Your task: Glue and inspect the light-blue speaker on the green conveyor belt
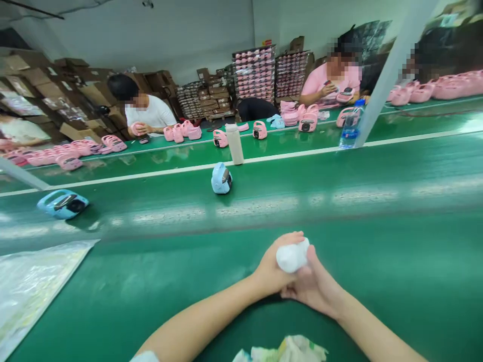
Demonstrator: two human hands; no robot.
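Observation:
Both hands meet over the green work surface [181, 281] around a smooth white bottle-like object [292, 257]. My left hand [268, 267] wraps it from the left, with fingers curled over its far side. My right hand [316, 285] closes on it from the right and below, its thumb against the object's right end. The fingers cover much of it, so its full shape and exact kind are hidden. Close to my body, below the hands, lies a crumpled, light patterned cloth or wrapper [289, 350].
Blue handled devices [64, 204] sit on the belt [158, 201] ahead. Beyond stand a beige bottle [235, 144], a clear water bottle [350, 128] and several pink devices [308, 119]. Co-workers [151, 113] handle pink parts across the line. A plastic sheet [33, 286] lies left.

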